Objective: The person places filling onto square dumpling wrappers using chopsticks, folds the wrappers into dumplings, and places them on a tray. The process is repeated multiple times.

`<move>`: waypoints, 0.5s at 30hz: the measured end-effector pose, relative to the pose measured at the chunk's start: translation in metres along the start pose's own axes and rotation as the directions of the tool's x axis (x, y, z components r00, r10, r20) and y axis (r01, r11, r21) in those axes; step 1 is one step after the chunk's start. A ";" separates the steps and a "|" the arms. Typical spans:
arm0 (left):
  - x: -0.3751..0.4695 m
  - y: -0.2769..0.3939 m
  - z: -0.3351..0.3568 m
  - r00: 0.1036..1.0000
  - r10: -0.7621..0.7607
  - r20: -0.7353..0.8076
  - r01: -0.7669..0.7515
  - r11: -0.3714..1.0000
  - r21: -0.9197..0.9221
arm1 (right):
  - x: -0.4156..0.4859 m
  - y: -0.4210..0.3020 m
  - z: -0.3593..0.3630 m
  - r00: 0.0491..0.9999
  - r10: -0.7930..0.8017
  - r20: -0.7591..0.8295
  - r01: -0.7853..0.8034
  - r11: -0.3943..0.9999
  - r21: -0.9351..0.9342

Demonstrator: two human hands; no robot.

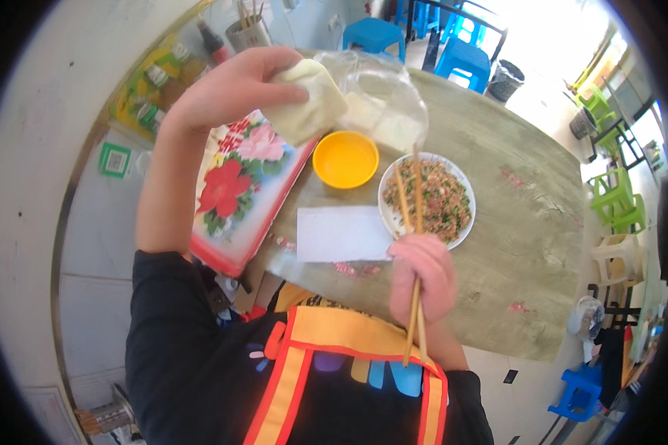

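My left hand (256,83) holds a stack of pale dough wrappers (306,105) above the far edge of a floral tray. In my right hand (425,275) is a pair of wooden chopsticks (417,194), their far ends over a white plate (385,214) of minced filling with green bits (440,203). A yellow bowl (345,159) stands between the tray and the plate. Near it lies a clear plastic bag (412,100) with more pale wrappers (395,127) inside. A white rectangular sheet or board (339,233) lies on the table, next to the plate.
The floral tray (231,189) with a red rim is at the left of the table (512,233). Behind it are bottles (158,75), a dark bottle with a red label (211,41) and a chopstick holder (247,36). Blue stools (373,34) and green stools (612,189) stand beyond.
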State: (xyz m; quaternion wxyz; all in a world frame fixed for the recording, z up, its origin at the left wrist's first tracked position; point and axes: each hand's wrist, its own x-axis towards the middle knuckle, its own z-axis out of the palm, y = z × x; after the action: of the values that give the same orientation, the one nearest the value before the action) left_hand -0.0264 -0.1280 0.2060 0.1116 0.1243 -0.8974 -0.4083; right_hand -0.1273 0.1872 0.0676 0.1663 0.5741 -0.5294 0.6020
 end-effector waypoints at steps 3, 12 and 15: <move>-0.036 0.011 0.025 0.988 -0.029 0.153 0.066 0.967 -0.247 | -0.003 0.000 -0.008 1.000 0.017 0.002 -0.017 1.000 -0.016; -0.074 -0.063 0.147 0.978 -0.106 0.179 0.094 0.993 0.076 | -0.009 -0.009 -0.019 0.994 0.068 -0.084 -0.073 0.995 -0.063; -0.072 -0.062 0.140 0.989 -0.112 0.094 0.095 0.981 0.167 | -0.011 -0.011 -0.023 0.995 0.065 -0.082 -0.073 0.992 -0.101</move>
State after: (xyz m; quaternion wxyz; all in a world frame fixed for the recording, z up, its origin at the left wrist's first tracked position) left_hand 0.0073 -0.0460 0.0619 0.0335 0.1582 -0.9245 -0.3451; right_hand -0.1277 0.2154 0.0675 0.1955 0.5220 -0.5725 0.6013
